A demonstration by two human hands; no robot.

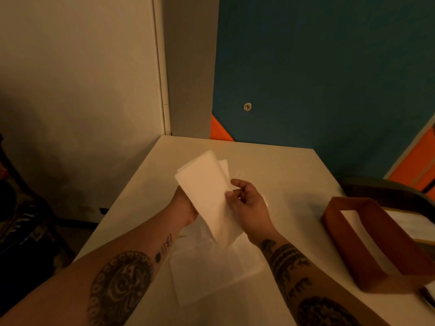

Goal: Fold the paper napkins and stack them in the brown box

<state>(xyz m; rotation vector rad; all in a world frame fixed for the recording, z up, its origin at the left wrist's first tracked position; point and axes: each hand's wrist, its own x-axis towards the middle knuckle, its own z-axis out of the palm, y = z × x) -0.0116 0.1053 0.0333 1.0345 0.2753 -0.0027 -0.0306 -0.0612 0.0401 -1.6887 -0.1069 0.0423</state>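
I hold one folded napkin (pixel 207 196) with both hands, lifted above the middle of the white table (pixel 282 165). It is a long white strip and it is tilted: its far end points toward the far left corner of the table, and its near end hangs down toward me. My left hand (pixel 186 208) grasps it from the left side. The paper covers my fingers there, so I see only the back of the hand and the wrist. My right hand (pixel 249 203) pinches the right edge of the strip about halfway along, with the thumb and curled fingers closed on the paper. At the far end a second layer of paper shows a little from behind the top layer, so the edges are not exactly together.

Under my hands, more napkins (pixel 211 274) lie flat and unfolded on the table. They reach toward the near edge, between my two forearms. They overlap each other, and I cannot tell how many there are.

The brown box (pixel 346 245) stands near the right edge of the table, well apart from the napkin I hold. It is open at the top, and white paper (pixel 360 229) lies inside it. Behind the far edge of the table there is a dark teal wall (pixel 329 67). Beyond the right edge, behind the box, is the back of a dark chair (pixel 388 187).
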